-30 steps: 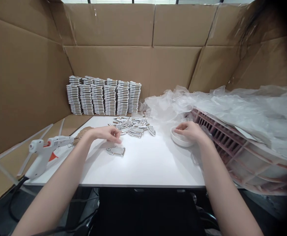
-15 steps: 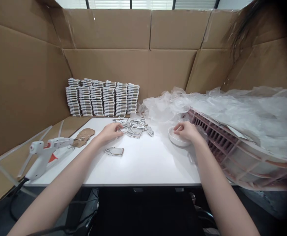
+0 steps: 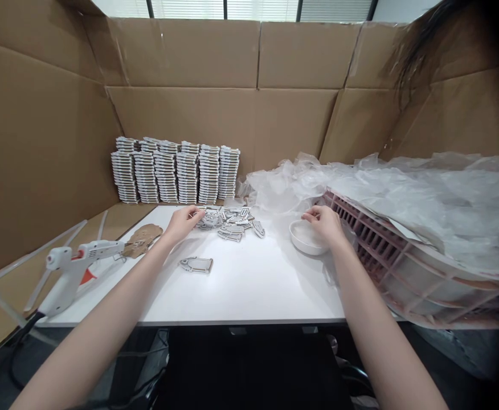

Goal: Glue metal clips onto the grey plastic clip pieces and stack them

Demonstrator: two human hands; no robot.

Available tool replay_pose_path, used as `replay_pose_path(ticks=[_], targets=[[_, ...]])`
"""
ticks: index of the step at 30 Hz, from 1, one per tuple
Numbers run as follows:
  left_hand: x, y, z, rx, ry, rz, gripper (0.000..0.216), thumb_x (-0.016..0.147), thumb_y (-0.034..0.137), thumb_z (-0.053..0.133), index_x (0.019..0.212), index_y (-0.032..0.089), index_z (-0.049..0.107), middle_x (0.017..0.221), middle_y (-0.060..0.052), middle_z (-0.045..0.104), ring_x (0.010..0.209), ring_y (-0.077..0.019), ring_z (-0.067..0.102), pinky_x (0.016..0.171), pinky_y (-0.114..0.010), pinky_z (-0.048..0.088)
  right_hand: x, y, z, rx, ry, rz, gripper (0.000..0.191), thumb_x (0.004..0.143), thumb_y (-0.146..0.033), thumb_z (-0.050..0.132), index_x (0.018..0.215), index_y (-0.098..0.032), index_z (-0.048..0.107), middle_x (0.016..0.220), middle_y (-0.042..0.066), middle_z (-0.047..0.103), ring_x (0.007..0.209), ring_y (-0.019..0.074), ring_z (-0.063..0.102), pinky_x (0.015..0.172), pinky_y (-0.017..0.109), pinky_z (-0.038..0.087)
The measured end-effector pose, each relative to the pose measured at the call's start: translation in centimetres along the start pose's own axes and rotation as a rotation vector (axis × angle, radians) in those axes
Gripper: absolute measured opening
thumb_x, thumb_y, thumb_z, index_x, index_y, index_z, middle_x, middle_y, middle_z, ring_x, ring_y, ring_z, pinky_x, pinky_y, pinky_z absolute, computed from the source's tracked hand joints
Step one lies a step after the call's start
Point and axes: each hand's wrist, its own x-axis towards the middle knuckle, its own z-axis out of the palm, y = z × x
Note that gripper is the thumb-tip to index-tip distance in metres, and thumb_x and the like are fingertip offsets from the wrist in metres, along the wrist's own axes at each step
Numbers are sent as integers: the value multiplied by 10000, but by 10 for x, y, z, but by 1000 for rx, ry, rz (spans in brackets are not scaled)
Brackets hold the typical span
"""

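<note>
Left hand (image 3: 181,223) at grey pieces (image 3: 231,233); right hand (image 3: 325,222) at bowl (image 3: 306,246); cannot tell either grip's closure or hold.

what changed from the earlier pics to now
The left hand moved forward, away from the single grey piece, to the left edge of the pile; its grip is unclear. The right hand stayed at the white bowl. Stacks and glue gun stayed put.
</note>
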Motion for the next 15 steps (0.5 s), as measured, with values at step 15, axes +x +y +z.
replay_pose_path(ticks=[15], targets=[[-10, 34, 19, -548, -104, 22, 332, 775, 481, 633, 695, 161, 594, 514, 42, 481, 488, -97, 438, 493, -223, 350, -5, -19, 2, 531, 156, -102, 209, 742, -403, 644, 706, -215, 560, 634, 22, 667, 612, 177, 640, 622, 291, 451]])
